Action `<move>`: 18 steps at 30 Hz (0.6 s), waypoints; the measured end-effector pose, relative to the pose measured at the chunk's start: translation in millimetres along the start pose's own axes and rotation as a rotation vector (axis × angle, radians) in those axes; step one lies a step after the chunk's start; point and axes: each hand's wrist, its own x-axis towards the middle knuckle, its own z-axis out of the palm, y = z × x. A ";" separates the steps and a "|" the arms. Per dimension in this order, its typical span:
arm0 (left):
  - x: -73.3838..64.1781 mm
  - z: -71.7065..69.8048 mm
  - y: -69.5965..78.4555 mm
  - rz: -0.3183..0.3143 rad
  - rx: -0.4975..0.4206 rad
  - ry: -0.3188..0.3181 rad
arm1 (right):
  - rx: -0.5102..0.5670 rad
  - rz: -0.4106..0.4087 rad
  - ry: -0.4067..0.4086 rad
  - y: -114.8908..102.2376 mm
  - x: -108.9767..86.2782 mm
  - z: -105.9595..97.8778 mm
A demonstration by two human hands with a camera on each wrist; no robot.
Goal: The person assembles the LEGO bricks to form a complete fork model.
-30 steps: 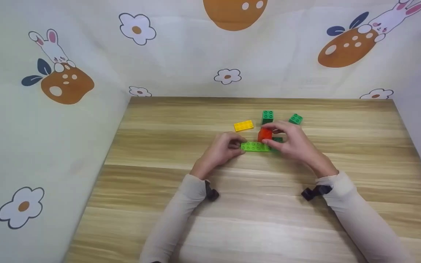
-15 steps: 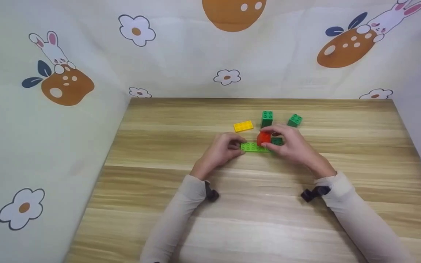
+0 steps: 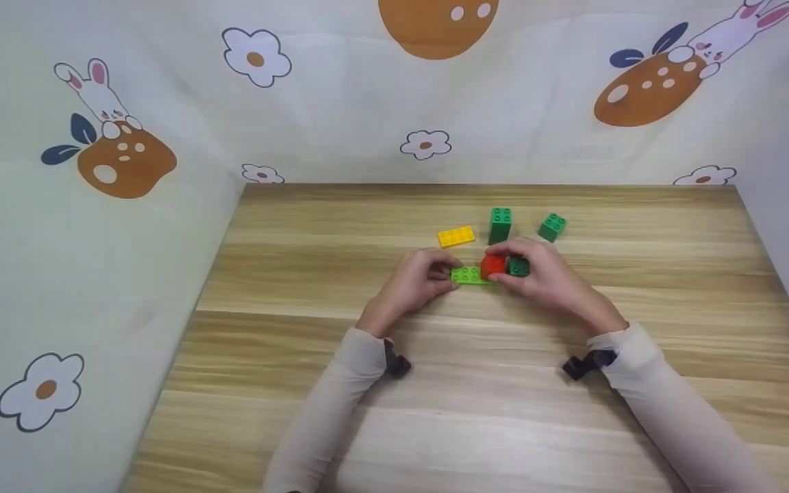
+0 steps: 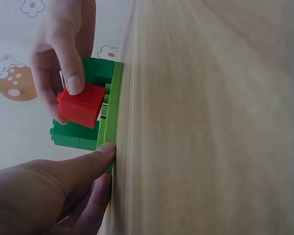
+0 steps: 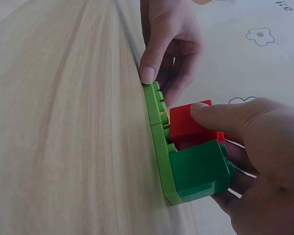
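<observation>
My left hand (image 3: 416, 281) pinches the left end of a light green strip of building-block plates (image 3: 465, 275) lying flat on the table. A seam across the strip shows in the right wrist view. Between thumb and fingers, my right hand (image 3: 550, 277) holds a red building block (image 4: 82, 104) just above the strip's studs. The block is slightly tilted, and a small gap separates it from the studs in the left wrist view. A dark green block (image 5: 200, 169) sits on the strip's right end, beside the red one.
Behind the hands stand a tall green block stack (image 3: 500, 224) and a smaller green block (image 3: 553, 226). A flat yellow plate (image 3: 456, 236) lies to their left. The wooden table (image 3: 285, 274) ends at a patterned cloth backdrop (image 3: 340, 103).
My right hand has moved the red block toward me and down, closer to the light green strip. The dark green block beside it has come into fuller view. My left hand stays put.
</observation>
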 end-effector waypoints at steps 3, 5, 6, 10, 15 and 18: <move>0.3 -0.2 0.1 -0.005 0.001 0.000 | 0.001 0.001 -0.005 1.4 0.0 0.7; 0.3 -0.3 0.2 -0.009 -0.001 0.000 | 0.003 0.002 -0.007 1.5 0.0 0.9; 0.3 -0.4 0.2 -0.009 -0.002 0.000 | 0.004 0.003 -0.007 2.1 0.0 1.3; 0.0 -0.5 0.3 -0.017 0.003 0.002 | 0.010 0.011 -0.006 2.4 -0.4 2.0; -0.5 0.0 1.4 -0.032 0.009 0.001 | 0.012 0.015 0.001 1.6 -0.6 2.7; -0.6 0.5 1.9 -0.032 0.013 0.000 | 0.013 0.014 0.010 2.2 -1.0 3.2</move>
